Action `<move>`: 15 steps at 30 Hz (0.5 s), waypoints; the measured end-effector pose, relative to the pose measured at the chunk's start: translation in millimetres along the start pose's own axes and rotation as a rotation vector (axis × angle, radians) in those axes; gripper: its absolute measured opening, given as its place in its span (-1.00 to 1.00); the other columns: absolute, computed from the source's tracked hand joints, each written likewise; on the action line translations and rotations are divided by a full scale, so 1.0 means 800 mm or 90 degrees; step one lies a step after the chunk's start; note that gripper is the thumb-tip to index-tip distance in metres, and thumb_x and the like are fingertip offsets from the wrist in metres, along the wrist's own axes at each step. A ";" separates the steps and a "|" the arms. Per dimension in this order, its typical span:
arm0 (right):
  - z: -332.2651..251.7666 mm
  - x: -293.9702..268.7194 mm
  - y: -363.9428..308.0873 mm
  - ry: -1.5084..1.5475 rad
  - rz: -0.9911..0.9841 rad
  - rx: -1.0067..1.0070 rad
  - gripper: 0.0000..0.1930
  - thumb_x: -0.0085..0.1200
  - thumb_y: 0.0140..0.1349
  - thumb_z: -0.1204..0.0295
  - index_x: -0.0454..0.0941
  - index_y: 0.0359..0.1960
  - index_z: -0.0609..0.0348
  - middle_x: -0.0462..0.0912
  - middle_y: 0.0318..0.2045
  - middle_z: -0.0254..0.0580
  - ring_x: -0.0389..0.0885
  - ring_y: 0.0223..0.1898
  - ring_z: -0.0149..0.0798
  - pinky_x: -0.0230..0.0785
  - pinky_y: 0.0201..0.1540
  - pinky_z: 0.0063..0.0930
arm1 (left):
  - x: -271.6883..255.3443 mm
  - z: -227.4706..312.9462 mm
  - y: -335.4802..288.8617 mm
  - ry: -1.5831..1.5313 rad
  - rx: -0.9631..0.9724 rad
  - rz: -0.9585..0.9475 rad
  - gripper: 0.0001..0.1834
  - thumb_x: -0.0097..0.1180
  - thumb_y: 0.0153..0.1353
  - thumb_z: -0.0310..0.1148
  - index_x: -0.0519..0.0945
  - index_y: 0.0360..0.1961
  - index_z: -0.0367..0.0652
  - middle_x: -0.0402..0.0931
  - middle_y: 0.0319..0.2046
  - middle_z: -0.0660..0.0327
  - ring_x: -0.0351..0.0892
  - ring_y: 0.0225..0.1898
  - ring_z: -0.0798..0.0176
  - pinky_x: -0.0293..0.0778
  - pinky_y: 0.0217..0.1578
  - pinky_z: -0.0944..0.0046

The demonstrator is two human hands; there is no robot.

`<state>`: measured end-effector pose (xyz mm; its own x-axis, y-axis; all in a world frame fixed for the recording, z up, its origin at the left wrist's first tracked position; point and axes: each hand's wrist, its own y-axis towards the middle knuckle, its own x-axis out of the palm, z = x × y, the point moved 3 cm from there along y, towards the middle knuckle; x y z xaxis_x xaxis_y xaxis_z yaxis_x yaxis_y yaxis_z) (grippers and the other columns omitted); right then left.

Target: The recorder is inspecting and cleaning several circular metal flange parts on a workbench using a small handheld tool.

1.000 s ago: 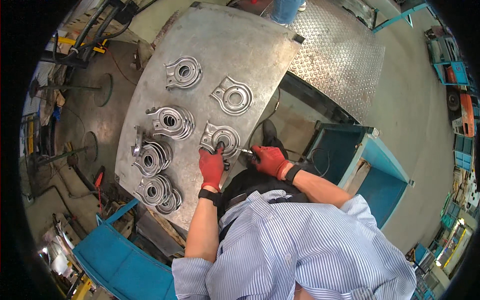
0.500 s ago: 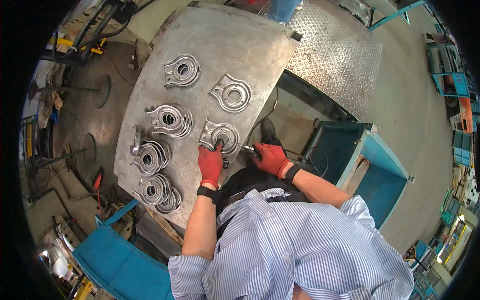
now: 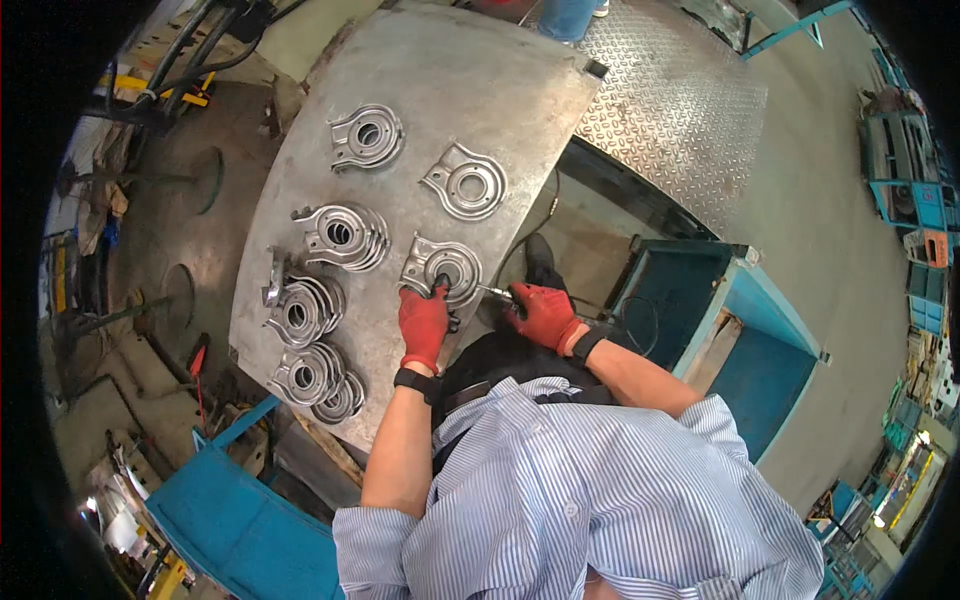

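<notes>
A stamped metal bracket (image 3: 416,262) with a round ring end lies at the table's near right edge. My left hand (image 3: 424,325), in a red glove with dark fingertips, grips the near side of its ring, fingers on the inner rim. In the same kind of glove, my right hand (image 3: 546,318) is closed around a slim tool (image 3: 497,292) with a silver shaft. The shaft points left and its tip meets the right side of the ring, or comes very near it. The tool's body is mostly hidden in my fist. Another bracket (image 3: 472,185) lies just beyond.
Stacked brackets (image 3: 345,238) stand along the left of the metal table (image 3: 450,80), with a single-looking one (image 3: 366,137) farther back. A blue bin (image 3: 765,350) stands at my right, a blue panel (image 3: 245,525) at my lower left. Treadplate (image 3: 670,90) and a person's leg (image 3: 566,18) are beyond.
The view has shifted very slightly. Both hands, the bracket and the tool keep almost the same places; the right hand stays closed around the tool.
</notes>
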<state>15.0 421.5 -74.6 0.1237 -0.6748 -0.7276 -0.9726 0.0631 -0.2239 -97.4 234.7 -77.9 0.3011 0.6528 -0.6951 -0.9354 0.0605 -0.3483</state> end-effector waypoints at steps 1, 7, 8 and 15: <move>0.000 0.000 0.001 -0.002 -0.004 -0.001 -0.63 0.12 0.04 0.19 0.46 -0.21 0.19 0.57 -0.41 0.02 0.56 -0.34 0.05 0.38 -0.31 -0.14 | -0.002 0.000 0.001 0.023 -0.006 -0.001 -0.39 0.21 0.04 -0.11 0.34 -0.14 -0.46 0.51 -0.25 -0.25 0.48 -0.11 -0.22 0.38 -0.11 0.03; 0.005 0.007 0.002 0.004 0.053 -0.025 -0.66 0.09 0.05 0.14 0.45 -0.27 0.13 0.56 -0.50 -0.01 0.56 -0.42 0.03 0.38 -0.38 -0.14 | -0.007 0.014 -0.003 0.029 -0.037 -0.005 -0.34 0.22 0.01 -0.06 0.33 -0.16 -0.50 0.50 -0.26 -0.28 0.49 -0.12 -0.25 0.39 -0.12 0.01; 0.006 0.004 -0.002 0.020 0.070 -0.025 -0.65 0.10 0.05 0.15 0.45 -0.24 0.13 0.56 -0.50 -0.01 0.56 -0.41 0.04 0.38 -0.38 -0.15 | -0.008 0.012 -0.001 0.017 -0.015 -0.007 -0.30 0.23 -0.02 -0.01 0.34 -0.14 -0.48 0.51 -0.25 -0.27 0.48 -0.11 -0.24 0.39 -0.11 0.02; 0.014 -0.043 -0.015 0.080 0.163 0.016 -0.61 0.14 0.06 0.20 0.47 -0.12 0.15 0.59 -0.43 0.06 0.57 -0.35 0.07 0.39 -0.36 -0.18 | -0.065 -0.045 -0.030 0.097 -0.019 0.030 -0.28 0.24 -0.07 0.05 0.39 -0.16 -0.47 0.54 -0.32 -0.23 0.52 -0.17 -0.21 0.42 -0.18 0.02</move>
<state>24.7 452.5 -54.1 -0.1527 -0.7202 -0.6767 -0.9636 0.2604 -0.0597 -84.1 172.5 -56.2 0.2842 0.5326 -0.7972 -0.9436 0.0084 -0.3308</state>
